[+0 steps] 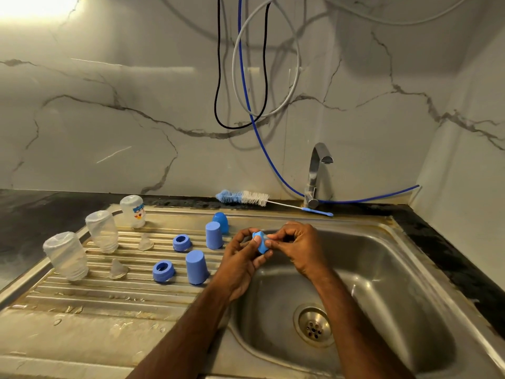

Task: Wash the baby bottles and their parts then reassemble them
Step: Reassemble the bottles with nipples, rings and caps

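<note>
At the centre of the frame we see the left hand (241, 265) and the right hand (296, 246) together above the left rim of the steel sink (382, 269), both pinching one blue screw ring (261, 242) between thumbs and curled fingertips. On the ribbed drainboard (82, 302) at left we count three clear bottles (67, 255) standing upside down in a slanting row, two clear nipples (118, 268), two more blue rings (163, 271), and three blue caps (196, 267), the rearmost one rounded and glossier. Behind them, along the dark counter at the wall, lies one blue-and-white bottle brush (241, 197), its handle reaching the foot of the single tap (314, 176). Three cables (240, 77), black, blue and grey, hang down the marbled wall.
</note>
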